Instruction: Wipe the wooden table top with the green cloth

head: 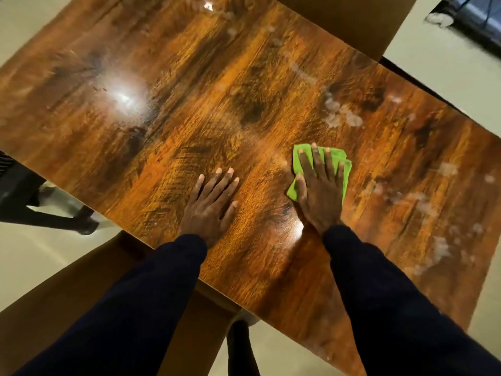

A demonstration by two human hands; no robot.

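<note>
The wooden table top (189, 109) fills most of the view, glossy brown with dark grain. My right hand (318, 189) lies flat with straight, spread fingers on the folded green cloth (342, 169), pressing it onto the wood right of centre. My left hand (212, 203) rests flat on the bare wood beside it, fingers straight, holding nothing. Whitish dusty smears (343, 115) mark the table's right part, above and to the right of the cloth.
More pale smears (440, 249) run along the right end of the table. A brown box-like surface (349, 20) stands at the far edge. A dark chair (19, 185) sits at the left, over a pale floor (32, 256).
</note>
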